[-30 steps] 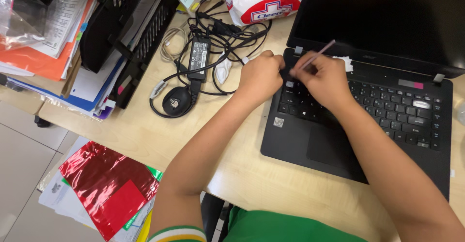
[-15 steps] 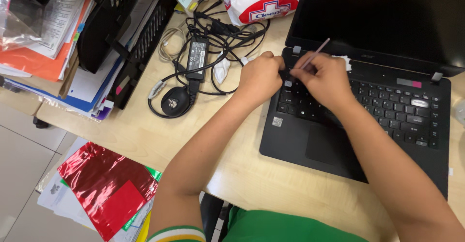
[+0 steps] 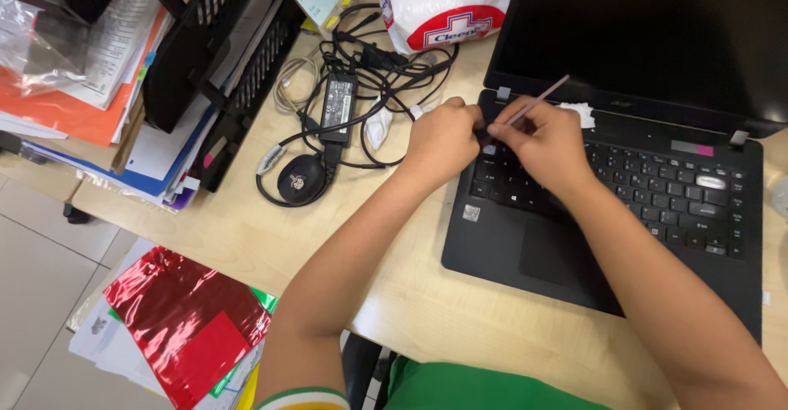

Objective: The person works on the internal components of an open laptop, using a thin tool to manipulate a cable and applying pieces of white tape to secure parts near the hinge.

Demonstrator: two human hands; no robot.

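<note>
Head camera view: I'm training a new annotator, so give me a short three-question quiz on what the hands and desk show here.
1. True or false: the right hand holds a thin stick over the laptop keyboard.
2. Where is the left hand? A) on the red foil sheet B) at the keyboard's top left corner C) on the black paper tray
3. Fill in: the tangle of black cables and the power adapter lie to the ____ of the laptop.

Key: 1 true; 2 B; 3 left.
</note>
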